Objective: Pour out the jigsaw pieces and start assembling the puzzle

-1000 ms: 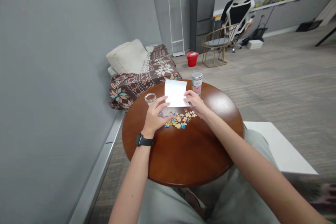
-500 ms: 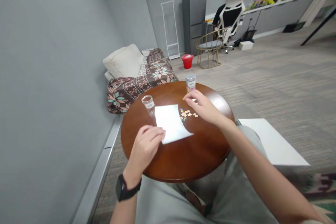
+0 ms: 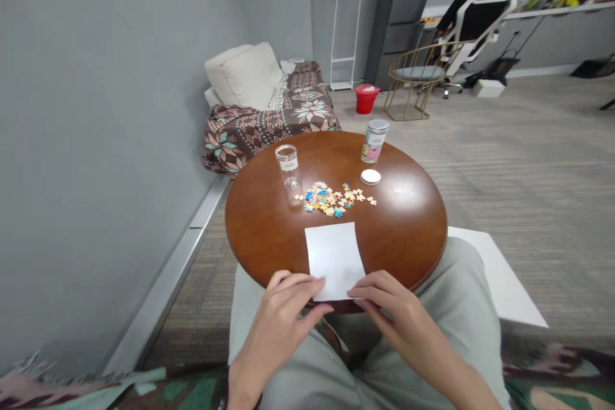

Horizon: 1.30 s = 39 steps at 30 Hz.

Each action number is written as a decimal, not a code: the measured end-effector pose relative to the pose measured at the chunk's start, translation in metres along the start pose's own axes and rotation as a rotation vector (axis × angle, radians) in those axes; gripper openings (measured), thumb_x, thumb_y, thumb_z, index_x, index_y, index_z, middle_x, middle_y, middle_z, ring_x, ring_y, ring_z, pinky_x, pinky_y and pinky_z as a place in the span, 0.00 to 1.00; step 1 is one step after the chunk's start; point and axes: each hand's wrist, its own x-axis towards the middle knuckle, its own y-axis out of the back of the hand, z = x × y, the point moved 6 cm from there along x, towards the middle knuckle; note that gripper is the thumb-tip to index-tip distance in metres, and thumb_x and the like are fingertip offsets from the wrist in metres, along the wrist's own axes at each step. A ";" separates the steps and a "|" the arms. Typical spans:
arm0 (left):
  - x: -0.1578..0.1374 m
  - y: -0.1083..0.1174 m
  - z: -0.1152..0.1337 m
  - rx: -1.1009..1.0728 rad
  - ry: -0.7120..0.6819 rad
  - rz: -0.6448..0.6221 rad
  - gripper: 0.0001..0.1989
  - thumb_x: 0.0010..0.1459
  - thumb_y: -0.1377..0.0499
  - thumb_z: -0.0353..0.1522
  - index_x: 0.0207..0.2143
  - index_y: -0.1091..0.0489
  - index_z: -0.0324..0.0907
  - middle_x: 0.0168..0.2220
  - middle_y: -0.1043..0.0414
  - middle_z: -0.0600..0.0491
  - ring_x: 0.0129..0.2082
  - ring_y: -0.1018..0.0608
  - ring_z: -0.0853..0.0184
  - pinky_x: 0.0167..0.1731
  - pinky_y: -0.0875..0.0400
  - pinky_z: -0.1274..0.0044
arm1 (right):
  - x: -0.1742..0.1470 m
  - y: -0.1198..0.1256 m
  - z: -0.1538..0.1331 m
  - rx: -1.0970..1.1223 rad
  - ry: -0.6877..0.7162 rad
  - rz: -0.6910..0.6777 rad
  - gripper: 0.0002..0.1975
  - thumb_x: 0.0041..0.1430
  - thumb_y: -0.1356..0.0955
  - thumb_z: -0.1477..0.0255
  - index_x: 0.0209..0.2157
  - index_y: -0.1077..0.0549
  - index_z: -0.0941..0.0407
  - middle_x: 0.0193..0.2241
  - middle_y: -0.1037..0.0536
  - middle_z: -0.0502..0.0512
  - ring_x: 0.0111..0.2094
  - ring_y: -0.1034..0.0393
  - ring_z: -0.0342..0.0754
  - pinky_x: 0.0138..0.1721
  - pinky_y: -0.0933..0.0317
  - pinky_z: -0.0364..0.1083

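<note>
In the head view, a small white sheet of paper (image 3: 335, 253) is held in place at the near edge of a round wooden table (image 3: 403, 230). Its near left corner is covered by the fingertips of the left hand (image 3: 283, 315), whose thumb is parted narrowly from them; its near right corner is met by the right hand (image 3: 406, 315), fingers drawn close together. Whether the paper is pinched or merely pressed cannot be told.

Beyond the sheet, a loose heap of jigsaw pieces (image 3: 330, 200) is seen, flanked by a clear jar (image 3: 289, 165), upright and lidless, and a round white lid (image 3: 370, 177). A colorful lidded canister (image 3: 374, 142) is stood farther back.

The step in hand is judged to be the positioning of the sheet; for any further shift, both corners would need to be guided evenly and the pieces left undisturbed.
</note>
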 end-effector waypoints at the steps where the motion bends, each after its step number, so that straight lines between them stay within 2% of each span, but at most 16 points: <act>1: 0.000 -0.001 0.000 -0.047 0.024 0.014 0.10 0.63 0.38 0.37 0.44 0.22 0.45 0.36 0.17 0.49 0.34 0.17 0.63 0.37 0.24 0.69 | 0.001 0.000 0.001 0.013 -0.013 0.008 0.13 0.67 0.36 0.74 0.44 0.21 0.48 0.36 0.20 0.56 0.38 0.24 0.50 0.37 0.26 0.48; 5: -0.002 -0.012 -0.008 -0.187 0.205 -0.002 0.07 0.64 0.39 0.35 0.39 0.20 0.48 0.32 0.18 0.53 0.29 0.19 0.66 0.32 0.22 0.74 | 0.005 0.000 0.003 0.027 -0.039 0.015 0.14 0.67 0.36 0.73 0.48 0.23 0.47 0.35 0.20 0.56 0.35 0.23 0.50 0.36 0.25 0.48; 7: -0.001 -0.018 -0.012 -0.227 0.290 -0.037 0.07 0.63 0.39 0.33 0.39 0.20 0.48 0.33 0.18 0.54 0.30 0.18 0.67 0.32 0.22 0.76 | 0.007 -0.001 0.005 0.029 -0.038 0.021 0.15 0.67 0.37 0.74 0.50 0.23 0.46 0.35 0.20 0.56 0.35 0.23 0.50 0.36 0.25 0.48; 9: 0.000 -0.021 -0.012 -0.252 0.311 -0.057 0.08 0.64 0.40 0.31 0.40 0.20 0.47 0.37 0.19 0.53 0.34 0.18 0.67 0.36 0.22 0.78 | 0.009 -0.001 0.008 0.029 -0.034 0.052 0.14 0.66 0.36 0.74 0.48 0.23 0.47 0.36 0.21 0.56 0.36 0.23 0.50 0.36 0.25 0.46; 12: 0.003 -0.020 -0.006 -0.227 0.255 -0.061 0.10 0.65 0.43 0.29 0.37 0.21 0.46 0.38 0.21 0.51 0.38 0.19 0.67 0.40 0.23 0.78 | 0.009 -0.002 0.011 0.014 -0.021 0.107 0.11 0.65 0.34 0.74 0.43 0.22 0.48 0.37 0.22 0.56 0.37 0.24 0.50 0.36 0.26 0.46; 15: 0.002 -0.017 0.001 -0.146 0.176 -0.048 0.08 0.64 0.42 0.28 0.38 0.22 0.45 0.37 0.22 0.51 0.37 0.22 0.66 0.38 0.24 0.76 | 0.008 -0.004 0.013 0.003 -0.013 0.124 0.09 0.65 0.34 0.73 0.41 0.22 0.48 0.36 0.23 0.56 0.38 0.24 0.50 0.36 0.26 0.47; 19: -0.003 -0.015 0.010 0.003 0.085 -0.064 0.06 0.60 0.36 0.32 0.40 0.24 0.44 0.36 0.23 0.51 0.36 0.24 0.64 0.35 0.26 0.72 | 0.007 -0.006 0.012 0.004 0.011 0.129 0.10 0.65 0.34 0.73 0.42 0.21 0.48 0.37 0.22 0.56 0.38 0.24 0.51 0.38 0.25 0.48; 23: -0.008 -0.016 0.016 0.118 0.012 -0.091 0.04 0.62 0.38 0.31 0.40 0.26 0.42 0.32 0.25 0.52 0.32 0.26 0.64 0.31 0.30 0.71 | 0.006 -0.006 0.006 -0.017 0.075 0.079 0.10 0.65 0.33 0.74 0.44 0.22 0.49 0.39 0.21 0.56 0.41 0.24 0.51 0.40 0.25 0.50; 27: -0.008 -0.014 0.019 0.156 -0.023 -0.078 0.04 0.64 0.41 0.30 0.41 0.27 0.41 0.29 0.27 0.53 0.31 0.28 0.65 0.31 0.33 0.72 | 0.003 -0.007 0.003 -0.052 0.131 0.023 0.12 0.64 0.32 0.74 0.49 0.25 0.50 0.40 0.21 0.56 0.41 0.26 0.51 0.40 0.26 0.50; 33: -0.007 -0.014 0.016 0.164 0.011 -0.087 0.07 0.66 0.44 0.29 0.35 0.27 0.41 0.30 0.30 0.52 0.30 0.30 0.65 0.31 0.35 0.73 | -0.003 -0.009 0.007 -0.094 0.137 0.036 0.09 0.65 0.33 0.76 0.45 0.25 0.53 0.39 0.22 0.56 0.42 0.28 0.49 0.42 0.28 0.48; 36: -0.009 -0.013 0.015 0.153 -0.002 -0.092 0.05 0.66 0.43 0.31 0.39 0.27 0.40 0.34 0.28 0.51 0.32 0.28 0.65 0.32 0.33 0.73 | -0.003 -0.007 0.006 -0.121 0.137 0.035 0.08 0.66 0.33 0.75 0.45 0.24 0.52 0.38 0.23 0.55 0.39 0.29 0.48 0.39 0.30 0.46; 39: -0.009 -0.013 0.016 0.179 -0.041 -0.118 0.11 0.66 0.42 0.33 0.48 0.29 0.39 0.35 0.26 0.51 0.33 0.27 0.65 0.33 0.32 0.73 | 0.000 -0.003 0.003 -0.107 0.126 0.035 0.07 0.67 0.33 0.73 0.45 0.25 0.53 0.35 0.23 0.54 0.37 0.29 0.48 0.37 0.31 0.45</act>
